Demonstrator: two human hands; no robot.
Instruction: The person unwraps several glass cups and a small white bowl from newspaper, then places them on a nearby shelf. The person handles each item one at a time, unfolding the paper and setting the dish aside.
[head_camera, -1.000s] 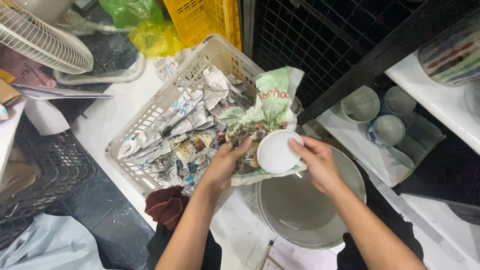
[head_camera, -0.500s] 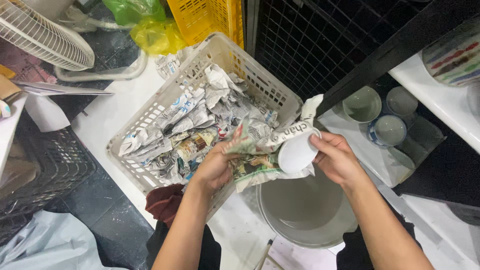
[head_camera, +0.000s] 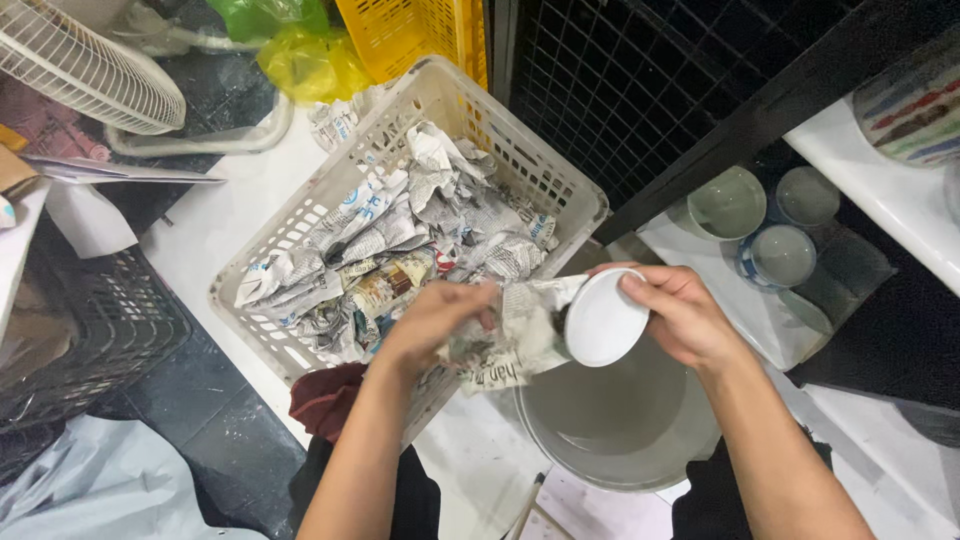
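Observation:
My right hand (head_camera: 680, 312) holds a small white cup (head_camera: 604, 320) by its rim, its flat base facing up at me. My left hand (head_camera: 432, 322) grips a crumpled sheet of newspaper (head_camera: 510, 340) that wraps around the cup's side. Both hands hover over the near corner of a white plastic basket (head_camera: 545, 175), which is full of several crumpled newspaper bundles (head_camera: 390, 245). A large grey bowl (head_camera: 620, 430) sits directly below the cup.
Three small grey-green bowls (head_camera: 775, 255) stand on a white shelf at the right. A black wire grid (head_camera: 650, 70) rises behind the basket, with a yellow crate (head_camera: 420, 35) beside it. A white fan (head_camera: 85, 70) and a black crate (head_camera: 90, 340) lie at the left.
The newspaper sheet, spread above the cup a second ago, now lies bunched lower around it. The cup has turned and both hands have come down over the grey bowl.

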